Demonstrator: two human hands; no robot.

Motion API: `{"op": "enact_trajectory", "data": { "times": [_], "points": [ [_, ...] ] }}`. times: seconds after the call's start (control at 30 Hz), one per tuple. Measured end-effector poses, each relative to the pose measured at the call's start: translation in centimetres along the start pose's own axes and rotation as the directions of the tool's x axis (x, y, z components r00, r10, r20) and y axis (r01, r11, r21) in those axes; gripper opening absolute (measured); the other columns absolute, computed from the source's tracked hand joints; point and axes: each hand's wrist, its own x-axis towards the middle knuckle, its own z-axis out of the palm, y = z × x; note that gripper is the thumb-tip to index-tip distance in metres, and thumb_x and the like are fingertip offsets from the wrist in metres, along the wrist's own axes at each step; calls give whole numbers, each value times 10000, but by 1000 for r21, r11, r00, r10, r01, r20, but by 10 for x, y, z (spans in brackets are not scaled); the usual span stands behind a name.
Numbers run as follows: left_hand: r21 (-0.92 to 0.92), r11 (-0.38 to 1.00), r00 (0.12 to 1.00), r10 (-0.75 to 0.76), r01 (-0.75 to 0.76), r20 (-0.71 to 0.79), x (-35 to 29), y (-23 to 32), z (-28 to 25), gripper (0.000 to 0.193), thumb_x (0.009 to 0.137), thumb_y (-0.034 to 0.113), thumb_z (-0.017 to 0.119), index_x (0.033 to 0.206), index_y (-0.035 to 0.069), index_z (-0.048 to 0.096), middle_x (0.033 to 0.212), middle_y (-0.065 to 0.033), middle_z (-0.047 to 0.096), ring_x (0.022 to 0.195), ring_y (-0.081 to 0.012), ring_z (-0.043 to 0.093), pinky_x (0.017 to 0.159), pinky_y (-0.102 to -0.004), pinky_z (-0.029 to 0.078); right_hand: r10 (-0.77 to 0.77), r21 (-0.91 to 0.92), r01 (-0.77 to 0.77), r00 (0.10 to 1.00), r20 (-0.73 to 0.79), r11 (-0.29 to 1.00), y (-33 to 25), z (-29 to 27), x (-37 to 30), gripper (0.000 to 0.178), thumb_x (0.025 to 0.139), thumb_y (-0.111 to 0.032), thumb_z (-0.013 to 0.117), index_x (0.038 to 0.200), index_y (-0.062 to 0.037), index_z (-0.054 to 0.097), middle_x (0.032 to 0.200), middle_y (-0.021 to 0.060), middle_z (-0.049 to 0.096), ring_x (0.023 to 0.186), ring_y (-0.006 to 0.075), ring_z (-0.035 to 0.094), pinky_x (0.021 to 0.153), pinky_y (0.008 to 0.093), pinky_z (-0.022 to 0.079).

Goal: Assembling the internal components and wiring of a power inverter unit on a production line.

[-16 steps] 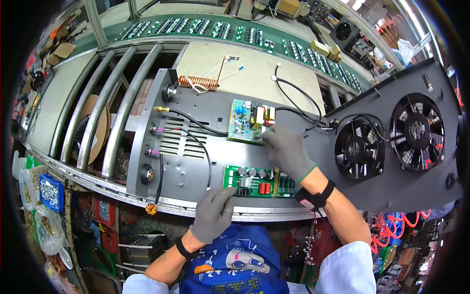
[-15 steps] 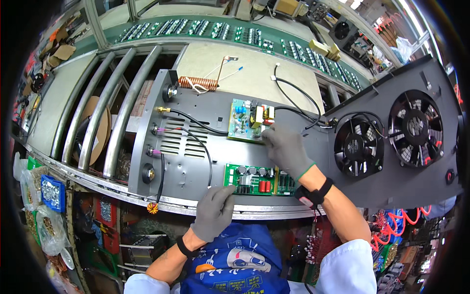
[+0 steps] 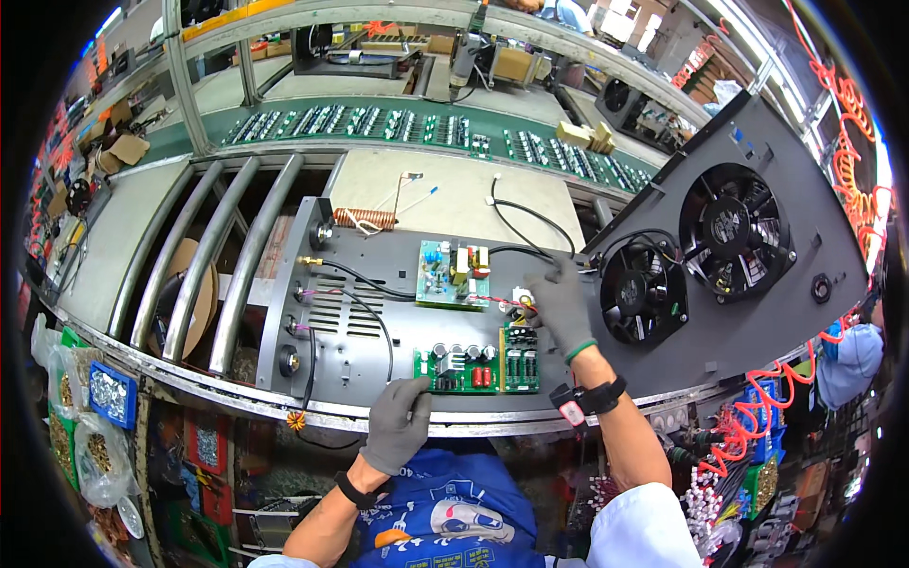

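Observation:
My left hand [image 3: 398,426], in a grey glove, rests at the front edge of a grey metal chassis [image 3: 379,248]. Its bent fingers, thumb apart, are by the left corner of a green circuit board [image 3: 456,379], and it holds nothing visible. Over the chassis's right part is my gloved right hand [image 3: 562,308], fingers apart, beside a small yellow-and-white wound part [image 3: 519,301]. A twisted red-and-black wire [image 3: 502,301] runs from there to a light-blue circuit board [image 3: 437,275]. Whether the right fingertips touch the wire or the part is hard to see.
A hinged panel with two black fans [image 3: 729,232] stands at the right. A copper coil [image 3: 367,220] lies behind the chassis, near a looped black cable [image 3: 530,210]. Metal rollers [image 3: 201,256] are at left. Rows of small boards [image 3: 369,123] line a green belt behind.
My right hand has moved away from the light-blue board to the right, uncovering the wound part and red-and-black wire. My left hand stays at the chassis edge. The view has shifted.

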Motion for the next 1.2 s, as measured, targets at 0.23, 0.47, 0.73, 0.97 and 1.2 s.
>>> {"op": "enact_trajectory", "data": {
  "times": [0.23,0.47,0.73,0.97,1.2],
  "points": [
    [50,998,999,39,-38,-11,1,4,2,192,854,-12,626,1044,15,630,876,-147,627,737,-285,627,657,-351,497,470,601,-527,841,267,601,8,-17,27,371,887,-312,670,1075,-12,560,828,51,536,550,161,548,430,284,450],
    [51,998,1000,20,-21,13,2,6,3,211,850,0,649,1059,14,633,905,-167,644,788,-326,638,693,-375,518,0,411,-253,851,525,876,-6,-25,-34,345,894,-277,620,1093,3,649,913,112,649,638,127,635,470,250,460],
    [32,998,997,-61,59,57,2,7,5,211,865,2,643,1076,14,627,898,-143,629,764,-263,628,680,-339,507,-81,20,79,953,291,997,18,-39,-126,378,827,-59,640,1196,11,595,1460,266,363,1215,416,540,826,371,526],
    [7,992,988,-130,129,82,-6,10,-1,224,865,-12,635,1088,9,628,898,-133,629,761,-225,629,687,-311,505,-108,-166,122,990,90,978,37,-32,-211,571,894,-21,567,1406,96,342,1213,324,542,994,428,633,801,449,516],
    [-43,985,983,-160,164,88,-18,24,-2,229,889,-10,615,1118,-10,623,947,-98,641,806,-154,616,725,-274,499,-257,-428,334,939,228,840,55,-54,-238,571,859,-108,632,1370,48,432,920,160,628,749,297,645,577,398,522]
  ]
}}
